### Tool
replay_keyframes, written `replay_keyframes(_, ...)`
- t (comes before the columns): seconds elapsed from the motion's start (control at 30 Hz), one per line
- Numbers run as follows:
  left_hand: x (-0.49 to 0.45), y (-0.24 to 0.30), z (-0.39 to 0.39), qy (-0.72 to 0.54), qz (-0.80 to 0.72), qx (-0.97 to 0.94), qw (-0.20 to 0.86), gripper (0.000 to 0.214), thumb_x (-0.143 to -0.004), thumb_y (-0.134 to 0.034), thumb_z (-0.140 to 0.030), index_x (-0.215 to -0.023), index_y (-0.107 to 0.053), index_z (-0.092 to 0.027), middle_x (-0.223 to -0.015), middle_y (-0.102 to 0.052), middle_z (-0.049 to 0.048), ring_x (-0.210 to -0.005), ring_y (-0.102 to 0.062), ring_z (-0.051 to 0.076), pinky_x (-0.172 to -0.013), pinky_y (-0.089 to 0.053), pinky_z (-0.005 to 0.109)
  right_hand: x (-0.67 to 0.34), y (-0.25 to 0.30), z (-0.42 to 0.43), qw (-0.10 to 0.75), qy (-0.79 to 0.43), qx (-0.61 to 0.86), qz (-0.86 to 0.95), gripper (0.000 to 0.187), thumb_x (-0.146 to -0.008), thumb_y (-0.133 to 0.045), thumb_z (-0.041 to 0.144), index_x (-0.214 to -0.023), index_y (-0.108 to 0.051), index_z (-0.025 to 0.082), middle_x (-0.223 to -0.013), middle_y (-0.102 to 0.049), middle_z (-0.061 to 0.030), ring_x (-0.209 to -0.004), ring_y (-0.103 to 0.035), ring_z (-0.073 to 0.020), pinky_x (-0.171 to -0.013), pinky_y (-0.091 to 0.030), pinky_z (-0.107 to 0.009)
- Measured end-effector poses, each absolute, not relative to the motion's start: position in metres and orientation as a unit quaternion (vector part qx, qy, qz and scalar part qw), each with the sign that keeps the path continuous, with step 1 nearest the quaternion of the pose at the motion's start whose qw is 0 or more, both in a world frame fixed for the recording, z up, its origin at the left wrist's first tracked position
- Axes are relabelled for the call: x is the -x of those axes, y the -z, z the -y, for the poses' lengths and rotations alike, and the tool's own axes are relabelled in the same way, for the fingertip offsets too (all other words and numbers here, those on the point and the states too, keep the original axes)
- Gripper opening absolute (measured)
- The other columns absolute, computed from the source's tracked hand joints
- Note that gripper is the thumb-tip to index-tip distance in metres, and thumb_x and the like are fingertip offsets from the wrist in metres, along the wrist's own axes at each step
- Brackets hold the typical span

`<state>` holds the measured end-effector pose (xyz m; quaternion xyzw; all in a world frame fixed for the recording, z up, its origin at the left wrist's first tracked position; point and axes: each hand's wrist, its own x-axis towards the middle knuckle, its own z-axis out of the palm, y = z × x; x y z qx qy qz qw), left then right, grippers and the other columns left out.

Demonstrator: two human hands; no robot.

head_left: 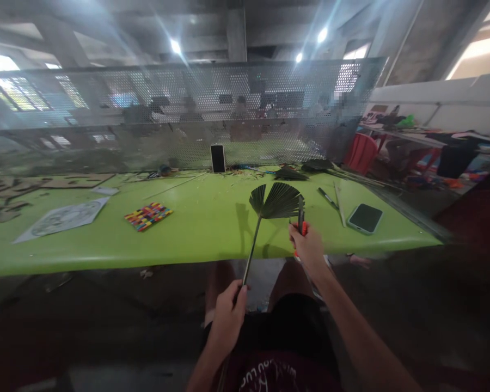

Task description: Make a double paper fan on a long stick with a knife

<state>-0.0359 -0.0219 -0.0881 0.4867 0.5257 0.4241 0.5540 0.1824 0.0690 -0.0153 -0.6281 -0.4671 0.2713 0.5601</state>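
Observation:
My left hand (230,307) is closed round the lower stalk of a dark green fan-shaped palm leaf (280,200). The leaf is held up over the near edge of the green table, its pleated blade spread out with a gap left of the middle. My right hand (309,245) grips a tool with orange-red handle parts and a dark upper end (301,211). That dark end stands upright at the leaf's right edge; whether it touches the leaf I cannot tell. The tool's exact kind is unclear, as my fingers cover much of it.
On the green table (196,234) lie a phone (365,218), a pen (329,198), a pale strip (340,204), a colourful woven mat (149,216), a printed sheet (65,218) and cardboard pieces (8,193). Another phone (218,159) leans upright against the perforated metal screen (179,130). More dark leaves (289,173) lie behind.

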Motion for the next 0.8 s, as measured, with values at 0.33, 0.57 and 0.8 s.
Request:
replay_keyframes(0.33, 0.010, 0.075, 0.007, -0.435, -0.497, -0.541, 0.521, 0.043, -0.087, -0.054, -0.060, -0.082, -0.060, -0.018, -0.051, -0.034, -0.0083, -0.042, -0.027, 0.007, -0.041, -0.023, 0.021, -0.161, 0.024, -0.054, 0.470, -0.162, 0.619, 0.608, 0.022, -0.081, -0.051, 0.037, -0.066, -0.046, 0.022, -0.056, -0.048, 0.0015, -0.054, -0.041, -0.0137, -0.057, -0.028, -0.028)
replay_keyframes(0.57, 0.001, 0.069, 0.001, -0.426, -0.474, -0.492, 0.593, 0.043, -0.081, -0.061, -0.060, -0.085, -0.060, -0.017, -0.049, -0.032, -0.0106, -0.037, -0.023, 0.006, -0.037, -0.021, 0.019, -0.165, 0.051, -0.039, 0.448, -0.190, 0.636, 0.599, 0.025, -0.085, -0.046, 0.041, -0.071, -0.050, 0.022, -0.060, -0.054, -0.0014, -0.057, -0.049, -0.0167, -0.060, -0.034, -0.029)
replay_keyframes(0.8, -0.007, 0.068, 0.002, -0.417, -0.454, -0.442, 0.652, 0.039, -0.077, -0.066, -0.055, -0.081, -0.054, -0.019, -0.046, -0.029, -0.0131, -0.035, -0.020, 0.004, -0.031, -0.018, 0.017, -0.173, 0.062, -0.039, 0.456, -0.227, 0.628, 0.589, 0.027, -0.083, -0.048, 0.045, -0.071, -0.051, 0.021, -0.062, -0.058, -0.0016, -0.058, -0.052, -0.0170, -0.058, -0.038, -0.028)
